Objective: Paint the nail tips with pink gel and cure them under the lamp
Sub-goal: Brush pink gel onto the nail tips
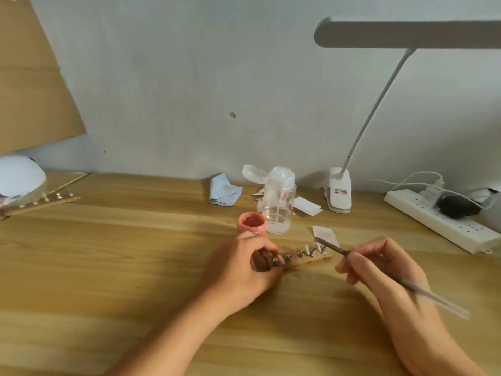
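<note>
— Wooden strip [311, 261] with a row of nail tips [300, 254] standing on it. Where does it lie?

— Flat on the table [108, 267]. The left hand [244, 270] has its fingers curled round the strip's left end and grips it.

— And the right hand [379, 267]?

— Just right of the strip, with thumb and fingers pinched on a thin brush [333, 246]. The bristle end reaches over the strip's right end. It may be touching the last tip, but the blur hides that.

— The pink gel?

— An open pink jar [251, 223] stands just behind the strip's left end, close to the left knuckles.

— Next outward?

— A clear pump bottle [279, 204] stands behind the strip, beside the jar. Small paper pieces [326, 234] lie behind the strip's right end. A folded blue cloth [225, 192] is farther back, by the wall.

— The lamps?

— A white clip lamp [339, 194] stands behind and right of the strip, with its head arching overhead. The white domed curing lamp [19, 175] sits far to the strip's left, with a second strip [40, 203] in front of it. A power strip [439, 223] lies far right.
</note>
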